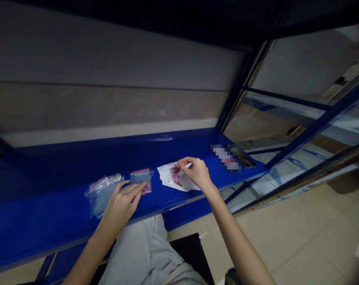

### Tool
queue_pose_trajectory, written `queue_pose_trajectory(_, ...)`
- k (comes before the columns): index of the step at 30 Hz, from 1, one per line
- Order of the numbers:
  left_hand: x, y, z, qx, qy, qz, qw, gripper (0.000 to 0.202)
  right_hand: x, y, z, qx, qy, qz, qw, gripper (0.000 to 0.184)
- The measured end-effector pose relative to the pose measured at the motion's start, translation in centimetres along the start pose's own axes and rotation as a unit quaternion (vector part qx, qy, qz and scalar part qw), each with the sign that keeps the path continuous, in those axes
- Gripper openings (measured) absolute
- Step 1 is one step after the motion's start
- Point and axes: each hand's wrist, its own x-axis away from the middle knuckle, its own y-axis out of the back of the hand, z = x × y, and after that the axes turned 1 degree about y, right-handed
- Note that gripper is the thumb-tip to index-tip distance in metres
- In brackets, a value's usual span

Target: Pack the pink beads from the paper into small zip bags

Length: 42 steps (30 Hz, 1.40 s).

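Observation:
A small clear zip bag (pixel 140 177) with pink beads (pixel 146 189) in its lower part lies on the blue shelf. My left hand (pixel 126 198) rests over the bag's left side with its fingers stretched out and apart, fingertips touching the bag near the beads. To the right, a crumpled white cloth or paper (pixel 166 174) carries a heap of small pink beads (pixel 175 174). Over the heap's right edge, my right hand (pixel 197 172) is closed in a pinch of thumb and forefinger. Whatever lies between those fingertips is too small to tell.
Several clear zip bags (pixel 100 194) overlap left of my left hand. A dark flat item with a blurred-out face (pixel 226 158) lies at the shelf's right end. The blue shelf (pixel 63 174) has an upright post (pixel 241 87) at the right and a wall behind.

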Motion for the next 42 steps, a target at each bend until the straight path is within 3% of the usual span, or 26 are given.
queue_pose_trajectory(7,0.3,-0.2,-0.5,0.006,0.02,0.015,1.0,0.02,-0.2,-0.1,-0.4,0.005,-0.011,0.006,1.0,0.016)
queue_pose_trajectory(14,-0.6,-1.7,-0.1,0.027,0.129,0.05,0.99,0.035,-0.3,-0.1,-0.4,0.014,-0.004,0.019,1.0,0.016)
queue_pose_trajectory(19,-1.0,-1.8,-0.8,0.026,0.137,0.093,0.986,0.034,-0.5,0.4,-1.2,0.026,-0.015,0.021,0.999,0.017)
queue_pose_trajectory(22,-1.2,-0.9,-1.0,0.027,0.135,0.097,0.986,0.033,-0.6,0.5,-1.9,0.052,-0.024,0.027,0.998,0.016)
queue_pose_trajectory(24,-1.2,0.3,-0.7,-0.001,0.161,0.056,0.985,0.033,-0.6,0.5,-2.3,0.069,-0.025,0.034,0.997,0.016)
queue_pose_trajectory(26,-1.1,1.7,0.0,-0.061,0.222,-0.011,0.973,0.034,-0.6,0.4,-2.7,0.078,-0.024,0.042,0.996,0.016)
queue_pose_trajectory(29,-0.2,3.7,2.0,-0.167,0.347,-0.078,0.92,0.042,-0.5,0.1,-3.0,0.078,-0.022,0.051,0.995,0.017)
queue_pose_trajectory(32,1.1,4.9,4.0,-0.205,0.439,-0.021,0.874,0.058,-0.6,-0.1,-3.1,0.085,-0.017,0.051,0.995,0.016)
queue_pose_trajectory(34,1.9,5.2,4.9,-0.196,0.469,0.025,0.861,0.056,-0.6,-0.1,-3.0,0.093,-0.023,0.053,0.994,0.017)
queue_pose_trajectory(38,3.0,5.3,5.4,-0.169,0.472,0.045,0.864,0.036,-0.5,0.1,-2.7,0.106,-0.039,0.06,0.992,0.02)
queue_pose_trajectory(42,3.6,6.2,5.5,-0.142,0.461,0.009,0.876,0.031,-0.3,0.7,-2.5,0.109,-0.046,0.057,0.991,0.02)
